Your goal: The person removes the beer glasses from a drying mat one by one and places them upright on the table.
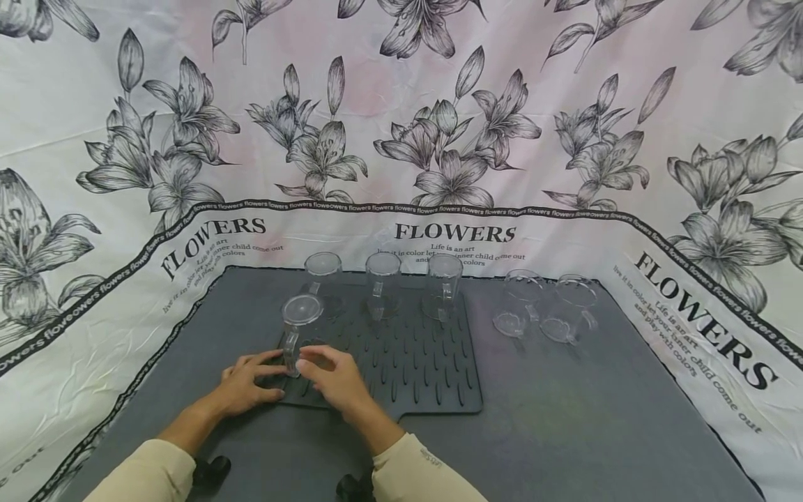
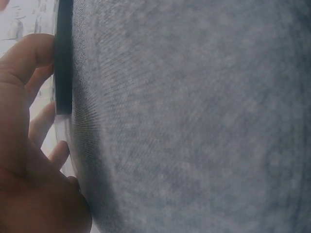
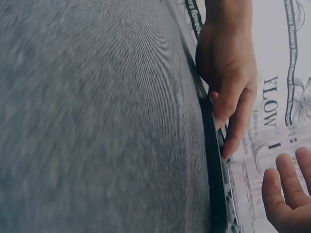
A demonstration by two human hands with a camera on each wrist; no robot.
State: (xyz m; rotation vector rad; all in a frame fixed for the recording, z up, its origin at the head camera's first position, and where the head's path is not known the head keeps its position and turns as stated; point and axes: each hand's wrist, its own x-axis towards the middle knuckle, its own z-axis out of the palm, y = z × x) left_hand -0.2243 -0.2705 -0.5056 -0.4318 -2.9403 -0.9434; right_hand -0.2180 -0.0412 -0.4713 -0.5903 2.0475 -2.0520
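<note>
A clear glass mug (image 1: 302, 310) stands upside down near the left side of the dark spiked drying mat (image 1: 439, 404), its handle toward the person. My left hand (image 1: 247, 383) lies at the mat's front left corner, thumb low and fingers stretched toward the mug. In the left wrist view the left hand (image 2: 34, 194) has a digit against the mat's dark edge (image 2: 63, 58). The right hand (image 1: 335, 380) is bent beside the mug's lower part; whether it touches the glass is unclear. The right wrist view has the right hand's (image 3: 291, 194) fingers spread, holding nothing visible.
Three more inverted glass mugs (image 1: 323, 265) (image 1: 383, 265) (image 1: 445, 268) line the mat's back. To the right, two upright glass mugs (image 1: 523, 300) (image 1: 572, 307) stand on the grey table (image 1: 564, 432). Floral cloth (image 1: 326, 160) surrounds the table's back and sides.
</note>
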